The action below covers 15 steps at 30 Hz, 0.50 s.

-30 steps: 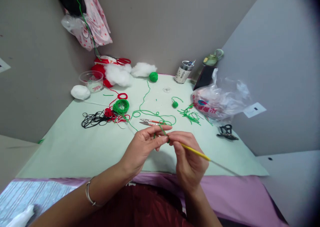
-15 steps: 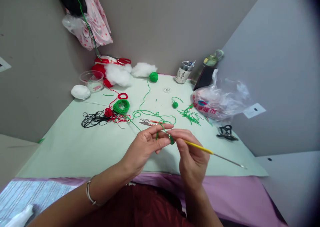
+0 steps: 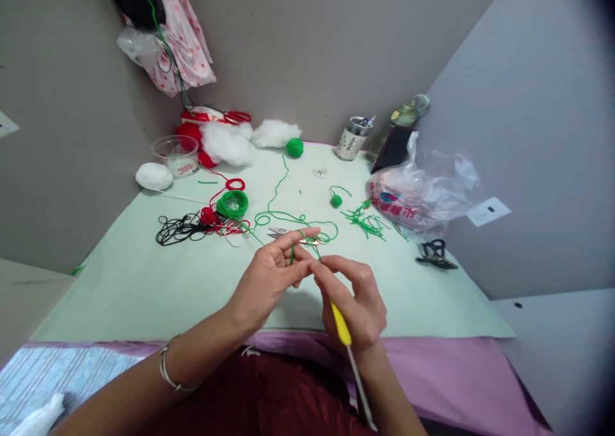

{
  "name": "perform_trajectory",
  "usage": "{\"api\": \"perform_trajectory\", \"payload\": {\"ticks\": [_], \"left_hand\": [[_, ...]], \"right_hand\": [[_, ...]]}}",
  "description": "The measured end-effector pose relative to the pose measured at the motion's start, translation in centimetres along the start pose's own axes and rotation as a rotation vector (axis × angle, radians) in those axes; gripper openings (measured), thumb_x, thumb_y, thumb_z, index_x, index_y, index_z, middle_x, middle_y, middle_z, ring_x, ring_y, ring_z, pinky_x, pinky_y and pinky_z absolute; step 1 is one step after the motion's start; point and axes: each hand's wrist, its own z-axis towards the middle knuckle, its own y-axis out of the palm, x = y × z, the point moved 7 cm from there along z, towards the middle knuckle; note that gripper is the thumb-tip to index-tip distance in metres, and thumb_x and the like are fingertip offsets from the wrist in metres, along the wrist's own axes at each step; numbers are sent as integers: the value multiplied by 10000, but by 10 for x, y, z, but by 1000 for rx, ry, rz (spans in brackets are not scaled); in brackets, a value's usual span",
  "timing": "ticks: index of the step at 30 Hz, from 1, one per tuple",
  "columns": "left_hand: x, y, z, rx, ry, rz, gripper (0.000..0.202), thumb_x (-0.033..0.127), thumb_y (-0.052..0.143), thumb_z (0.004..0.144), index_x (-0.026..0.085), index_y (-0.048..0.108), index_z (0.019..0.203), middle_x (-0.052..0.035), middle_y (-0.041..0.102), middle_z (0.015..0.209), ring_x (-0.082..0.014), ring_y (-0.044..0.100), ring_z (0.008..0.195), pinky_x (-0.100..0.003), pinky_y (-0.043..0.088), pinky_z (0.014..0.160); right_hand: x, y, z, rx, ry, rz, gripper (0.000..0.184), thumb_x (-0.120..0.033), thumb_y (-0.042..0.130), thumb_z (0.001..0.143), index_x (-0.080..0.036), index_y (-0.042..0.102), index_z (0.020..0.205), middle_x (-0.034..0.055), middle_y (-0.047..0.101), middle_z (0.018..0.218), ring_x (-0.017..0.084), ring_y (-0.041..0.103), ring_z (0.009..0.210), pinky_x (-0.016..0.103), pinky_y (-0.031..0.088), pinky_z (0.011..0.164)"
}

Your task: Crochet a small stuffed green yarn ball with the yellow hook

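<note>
Green yarn [image 3: 292, 255] runs over the raised index finger of my left hand [image 3: 271, 274] and around its other fingers. The thumb and fingertips of that hand are pinched at the spot where the yarn meets the work, which the fingers mostly hide. My right hand [image 3: 358, 298] grips a crochet hook [image 3: 341, 324] with a yellow handle; its metal shaft points down toward my body. The fingertips of both hands touch. Just beyond them, small thread scissors [image 3: 278, 232] lie partly covered by my left hand and loose yarn.
To the left lie a green yarn coil [image 3: 232, 204], red yarn [image 3: 235, 184] and tangled black yarn [image 3: 177, 229]. White stuffing [image 3: 225, 143] and a green ball [image 3: 295, 147] sit behind. On the right are green scraps [image 3: 366, 223], a plastic bag [image 3: 408, 189] and a black hair claw [image 3: 436, 255].
My right hand has turned, so the hook's rear end has swung from pointing right to pointing down toward me. My left hand has shifted slightly left. The green piece is now mostly hidden.
</note>
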Motion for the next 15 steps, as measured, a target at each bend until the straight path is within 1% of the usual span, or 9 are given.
{"api": "perform_trajectory", "payload": {"ticks": [1,2,4,6,7,8,11,13,15], "left_hand": [[-4,1,0,-19,-49,-73,505,292,878,777,205,748,1257,53,559,702,-81,401,600,-227,394,650],[-8,2,0,-35,-104,-149,485,293,879,777,198,756,1236,65,527,677,-68,375,577,-231,426,689],[-13,5,0,-54,-190,-259,425,278,872,787,189,772,1191,90,464,640,-44,318,535,-272,485,806],[-12,6,-1,-47,-193,-274,375,262,860,801,192,786,1161,92,467,656,-31,296,518,-310,498,879],[-10,6,-1,-41,-169,-249,365,260,860,800,197,791,1153,80,496,681,-34,321,527,-299,494,860],[-8,7,-1,-41,-138,-212,363,262,864,794,199,796,1144,61,535,713,-45,367,550,-274,483,802],[-3,9,-2,-44,-53,-78,369,282,860,794,204,805,1151,0,628,787,-107,495,676,-232,378,622],[-3,8,-2,-23,-13,-25,365,290,856,801,203,809,1151,-17,653,816,-124,509,717,-236,341,586],[-4,6,-1,8,-5,-28,391,293,870,792,206,804,1166,-4,646,811,-102,473,673,-231,337,581]], "right_hand": [[1,0,0,13,24,-2,385,-75,649,951,-291,733,1259,89,740,1118,222,733,996,353,621,789],[5,-1,0,29,83,41,365,-82,632,962,-298,742,1235,83,735,1108,218,729,977,360,619,784],[16,-4,3,84,248,222,290,-107,580,992,-273,753,1156,69,736,1014,209,715,886,369,604,740],[26,-7,5,158,405,415,235,-146,540,1019,-241,752,1056,53,721,894,190,677,752,357,572,658],[29,-6,6,177,458,485,225,-166,534,1027,-234,749,1019,50,716,870,184,662,718,349,559,629],[31,-5,7,178,483,527,217,-180,542,1028,-233,750,995,50,720,872,185,662,719,345,557,619],[26,1,10,107,441,511,201,-163,577,1012,-249,757,1032,57,758,958,214,712,866,369,601,706],[20,3,9,64,364,415,243,-121,586,1000,-265,754,1101,52,770,978,219,727,918,380,615,762],[13,2,6,40,268,266,302,-91,609,982,-283,750,1169,51,770,1002,210,734,915,361,619,770]]}}
